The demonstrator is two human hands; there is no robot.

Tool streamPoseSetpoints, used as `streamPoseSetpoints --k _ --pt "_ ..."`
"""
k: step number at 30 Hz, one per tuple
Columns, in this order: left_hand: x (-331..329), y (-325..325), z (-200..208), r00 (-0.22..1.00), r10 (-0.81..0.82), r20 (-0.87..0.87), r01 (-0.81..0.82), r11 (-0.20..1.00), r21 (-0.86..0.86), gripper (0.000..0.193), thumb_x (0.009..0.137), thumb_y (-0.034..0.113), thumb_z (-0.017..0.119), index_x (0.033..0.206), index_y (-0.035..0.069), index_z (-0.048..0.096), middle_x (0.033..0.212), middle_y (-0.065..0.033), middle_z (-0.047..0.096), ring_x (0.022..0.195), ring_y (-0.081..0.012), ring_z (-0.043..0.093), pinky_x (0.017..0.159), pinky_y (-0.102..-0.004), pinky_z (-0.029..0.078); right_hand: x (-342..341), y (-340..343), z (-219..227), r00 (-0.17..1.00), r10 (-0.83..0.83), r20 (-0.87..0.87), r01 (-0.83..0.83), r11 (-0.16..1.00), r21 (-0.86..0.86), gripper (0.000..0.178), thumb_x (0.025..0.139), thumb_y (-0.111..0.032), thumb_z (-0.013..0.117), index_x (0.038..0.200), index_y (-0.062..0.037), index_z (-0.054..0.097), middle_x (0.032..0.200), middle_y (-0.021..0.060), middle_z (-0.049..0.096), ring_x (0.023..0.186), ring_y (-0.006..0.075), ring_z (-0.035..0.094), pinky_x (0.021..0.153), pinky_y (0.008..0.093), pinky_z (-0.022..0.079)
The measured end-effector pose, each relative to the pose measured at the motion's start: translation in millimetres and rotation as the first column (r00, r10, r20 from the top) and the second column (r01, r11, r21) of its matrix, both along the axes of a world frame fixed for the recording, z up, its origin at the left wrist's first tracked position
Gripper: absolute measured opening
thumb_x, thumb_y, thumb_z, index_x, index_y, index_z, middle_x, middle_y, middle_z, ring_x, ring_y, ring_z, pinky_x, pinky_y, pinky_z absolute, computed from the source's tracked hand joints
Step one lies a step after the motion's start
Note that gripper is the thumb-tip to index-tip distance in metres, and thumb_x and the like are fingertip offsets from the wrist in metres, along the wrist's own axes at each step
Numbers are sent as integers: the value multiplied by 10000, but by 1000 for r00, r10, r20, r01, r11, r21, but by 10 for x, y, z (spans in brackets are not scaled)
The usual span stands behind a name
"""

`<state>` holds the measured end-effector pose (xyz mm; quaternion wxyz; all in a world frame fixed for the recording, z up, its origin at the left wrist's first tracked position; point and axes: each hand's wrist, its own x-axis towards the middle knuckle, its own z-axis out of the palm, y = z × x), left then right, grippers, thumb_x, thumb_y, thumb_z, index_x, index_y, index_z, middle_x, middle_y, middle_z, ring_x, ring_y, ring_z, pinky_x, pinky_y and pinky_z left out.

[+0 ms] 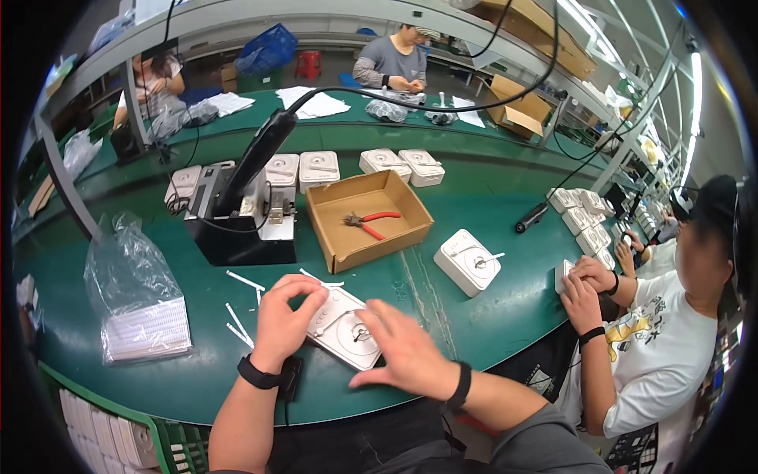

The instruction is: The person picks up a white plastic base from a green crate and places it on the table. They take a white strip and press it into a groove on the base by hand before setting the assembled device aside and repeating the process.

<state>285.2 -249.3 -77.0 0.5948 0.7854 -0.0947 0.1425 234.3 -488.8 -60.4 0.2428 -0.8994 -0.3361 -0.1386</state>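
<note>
The left hand (286, 314) curls at the far-left corner of a white turntable-shaped box (338, 330); whether it grips, I cannot tell. The right hand (407, 351), fingers spread and released, is over the box, near the green table's (505, 324) front edge.

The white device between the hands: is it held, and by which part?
I can't tell whether the left hand grips the white device by its upper left edge; the right hand, spread open, grips nothing.
</note>
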Motion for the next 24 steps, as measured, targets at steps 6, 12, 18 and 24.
streamPoseSetpoints --k 6,12,18,24 --pt "5 26 -77 998 20 -53 -20 1000 0 129 939 92 805 965 -33 794 1066 -114 758 1025 -228 724 927 -326 555 -159 50 -136 992 -122 -29 120 989 -81 877 851 -408 874 1548 -46 483 1527 260 488 1349 463 550 1093 528 495" --pt "-5 -75 -20 1000 14 -24 -12 997 73 134 935 85 804 941 -45 773 1048 -119 754 996 -233 721 927 -336 555 -193 -479 -72 988 -155 -27 149 977 -149 858 819 -402 882 1511 -48 517 1513 241 505 1331 442 564 1095 518 494" --pt "-39 -66 -102 999 -44 13 43 993 114 132 934 64 783 939 -63 747 1053 -113 740 985 -208 702 922 -311 549 269 -1078 -109 936 -349 48 350 908 -228 821 805 -427 874 1461 -48 558 1499 232 526 1328 419 576 1099 504 496" --pt "-46 -56 -96 1000 -4 -14 5 994 106 122 931 57 774 927 -61 744 1041 -112 738 985 -211 702 924 -315 546 696 -1462 -178 875 -451 177 483 839 -251 751 815 -437 863 1401 -53 591 1369 193 596 1270 390 598 1047 497 515"
